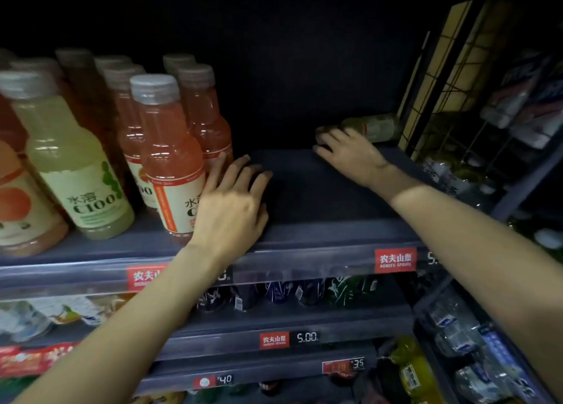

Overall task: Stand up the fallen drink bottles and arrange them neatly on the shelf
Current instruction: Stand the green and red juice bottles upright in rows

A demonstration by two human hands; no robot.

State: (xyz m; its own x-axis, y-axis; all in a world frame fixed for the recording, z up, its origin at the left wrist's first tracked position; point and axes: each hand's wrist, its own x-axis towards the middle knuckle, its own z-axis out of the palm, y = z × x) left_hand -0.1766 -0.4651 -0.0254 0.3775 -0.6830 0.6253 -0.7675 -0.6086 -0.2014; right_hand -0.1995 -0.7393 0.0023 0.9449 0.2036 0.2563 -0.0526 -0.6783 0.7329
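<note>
At right of centre, a fallen bottle [373, 126] lies on its side at the dark back of the shelf [320, 190], its cap end hidden behind the right hand [347, 150]. That hand's fingers curl over the neck; how firmly it grips is unclear. The left hand [233, 202], fingers spread, rests against an upright pink bottle [170, 159] at centre left. Upright bottles [73, 166] at far left are cut off.

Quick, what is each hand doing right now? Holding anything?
Left hand: open, fingers spread beside the upright pink bottle, gripping nothing.
Right hand: reaching over the neck of the fallen bottle; a grip cannot be told.
</note>
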